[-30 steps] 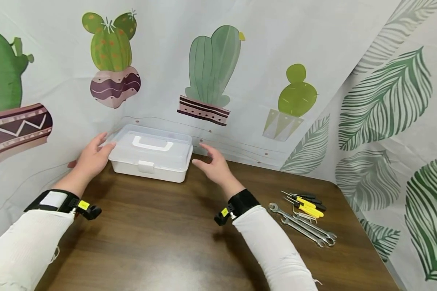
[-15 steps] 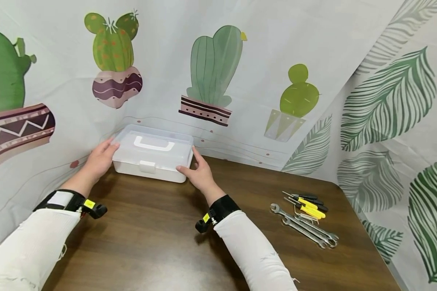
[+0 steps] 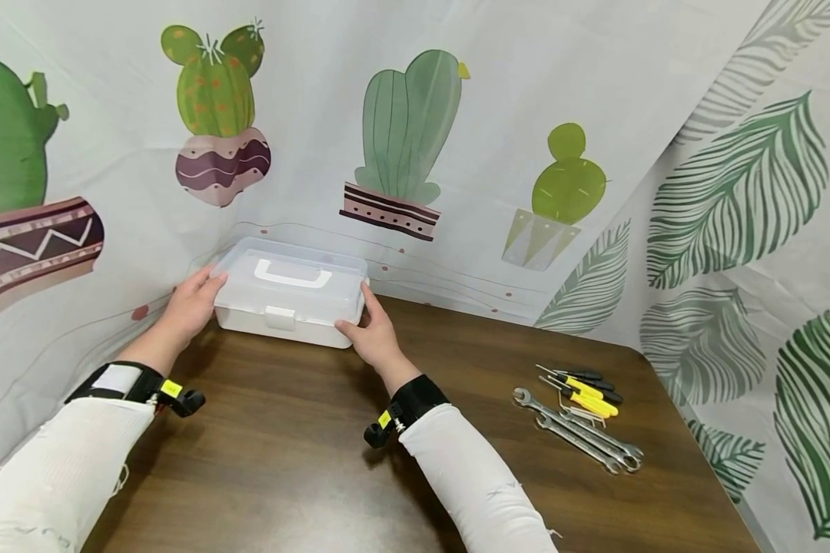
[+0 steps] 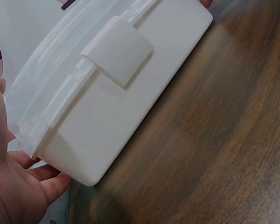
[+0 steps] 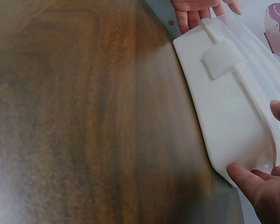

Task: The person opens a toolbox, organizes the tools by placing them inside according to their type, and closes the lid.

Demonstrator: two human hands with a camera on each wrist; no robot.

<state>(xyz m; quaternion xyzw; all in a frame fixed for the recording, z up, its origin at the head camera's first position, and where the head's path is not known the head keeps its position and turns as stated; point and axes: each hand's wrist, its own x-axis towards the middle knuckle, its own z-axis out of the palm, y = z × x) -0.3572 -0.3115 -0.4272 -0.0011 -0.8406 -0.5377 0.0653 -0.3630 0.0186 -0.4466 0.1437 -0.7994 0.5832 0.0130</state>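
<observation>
White box [image 3: 290, 296]: stood lidded on the table [image 3: 283, 438].
Left hand [image 3: 192, 303]: half-open, gripped the box's left end.
Right hand [image 3: 373, 336]: half-open, gripped its right end.
Risk: uneven grips could have tilted it.

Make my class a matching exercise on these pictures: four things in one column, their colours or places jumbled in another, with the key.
Column one
1. plastic box
2. wrenches
3. table
4. left hand

Column two
A. brown, wood-grained
B. at one end of the plastic box
C. translucent above, white below
D. silver-coloured

Pairs: 1-C, 2-D, 3-A, 4-B
</observation>
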